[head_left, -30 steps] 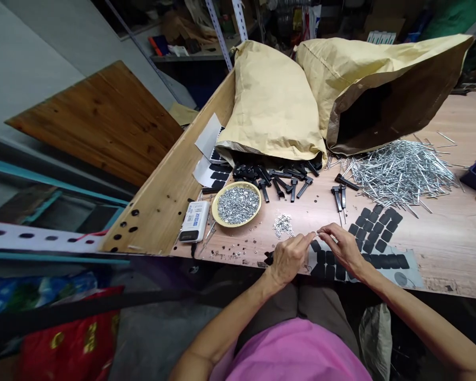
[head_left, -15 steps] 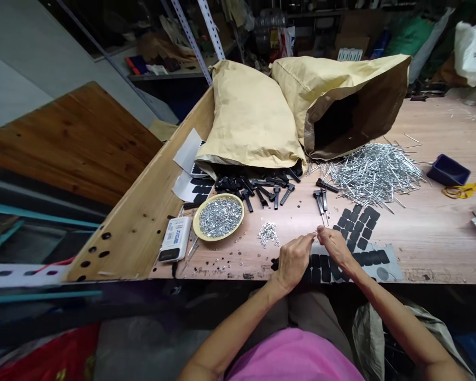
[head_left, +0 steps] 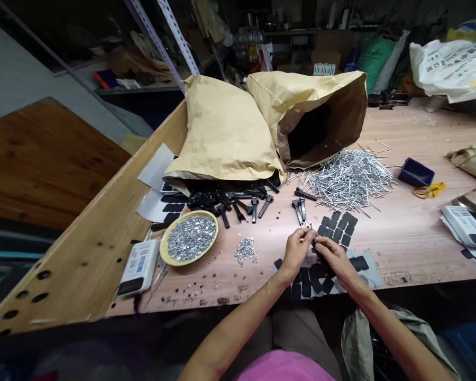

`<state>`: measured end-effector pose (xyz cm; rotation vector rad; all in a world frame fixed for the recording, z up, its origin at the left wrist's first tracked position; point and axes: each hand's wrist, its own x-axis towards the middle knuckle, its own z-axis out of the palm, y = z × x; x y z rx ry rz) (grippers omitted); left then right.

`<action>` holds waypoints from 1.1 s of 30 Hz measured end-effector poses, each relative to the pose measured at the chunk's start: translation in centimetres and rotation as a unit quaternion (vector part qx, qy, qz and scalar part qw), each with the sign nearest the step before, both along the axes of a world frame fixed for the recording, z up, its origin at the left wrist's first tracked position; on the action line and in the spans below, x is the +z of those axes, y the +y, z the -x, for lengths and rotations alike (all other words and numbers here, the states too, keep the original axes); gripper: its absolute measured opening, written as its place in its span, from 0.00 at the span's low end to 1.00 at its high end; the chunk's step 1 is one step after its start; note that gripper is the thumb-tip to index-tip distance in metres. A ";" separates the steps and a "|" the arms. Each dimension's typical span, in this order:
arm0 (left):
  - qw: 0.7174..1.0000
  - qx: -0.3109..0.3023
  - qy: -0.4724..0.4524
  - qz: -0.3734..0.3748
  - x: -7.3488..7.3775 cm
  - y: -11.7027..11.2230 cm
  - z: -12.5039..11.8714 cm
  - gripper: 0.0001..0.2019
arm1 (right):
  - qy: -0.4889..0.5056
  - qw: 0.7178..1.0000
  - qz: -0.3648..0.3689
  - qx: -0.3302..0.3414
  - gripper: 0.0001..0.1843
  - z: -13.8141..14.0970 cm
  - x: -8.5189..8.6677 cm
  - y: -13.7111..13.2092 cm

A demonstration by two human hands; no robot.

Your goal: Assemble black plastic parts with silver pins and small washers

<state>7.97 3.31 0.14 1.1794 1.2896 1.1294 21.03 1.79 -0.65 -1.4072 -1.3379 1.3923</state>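
Note:
My left hand (head_left: 294,255) is closed in a pinch near the table's front edge, around something too small to make out. Close beside it, my right hand (head_left: 337,260) has its fingers closed on a dark plastic piece (head_left: 314,244), mostly hidden by the fingers. Just beyond the hands lie two black plastic parts (head_left: 299,210) with thin metal rods pointing toward me. Under and around my wrists are black rounded pads (head_left: 305,281) on a light backing sheet (head_left: 375,270), with more loose pads (head_left: 337,227) behind. A small heap of silver washers (head_left: 246,251) lies left of my left hand.
A yellow bowl (head_left: 163,248) of silver washers and a white device (head_left: 138,267) stand at left. Black parts (head_left: 241,201) spill from a paper sack (head_left: 226,132); another sack (head_left: 262,84) gapes beside it. Metal rods (head_left: 349,180) are heaped near a dark blue tray (head_left: 416,173).
The view has swung to the right. My hands have changed from pressed close with knuckles up to fingertips meeting, and a dark piece now shows in my right hand.

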 end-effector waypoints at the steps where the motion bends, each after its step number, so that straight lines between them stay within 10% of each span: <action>1: 0.996 0.000 0.076 -0.043 -0.4 0.6 0.2 0.10 | -0.038 0.999 -0.011 -0.010 0.16 -0.9 0.0 0.5; 4: 0.921 0.004 0.346 -0.182 -1.7 2.7 1.5 0.09 | -0.232 0.962 -0.130 -0.056 0.13 -3.9 -0.2 2.4; 7: 0.804 -0.060 0.521 -0.280 -3.0 4.9 3.0 0.08 | -0.438 0.850 -0.286 -0.062 0.14 -6.6 -0.9 4.7; 10: 0.723 -0.148 0.577 -0.350 -4.0 6.5 4.1 0.05 | -0.539 0.755 -0.374 0.015 0.15 -8.6 -1.8 6.6; 14: 0.676 -0.202 0.575 -0.414 -4.7 7.3 5.1 0.03 | -0.574 0.699 -0.417 0.088 0.14 -10.5 -2.6 8.1; 22: 0.706 -0.206 0.521 -0.434 -4.8 6.6 5.7 0.08 | -0.623 0.653 -0.413 0.122 0.17 -13.1 -2.7 10.0; 33: 0.781 -0.043 0.418 -0.462 -1.1 3.5 4.0 0.07 | -0.476 0.721 -0.429 0.265 0.16 -11.2 -3.5 5.2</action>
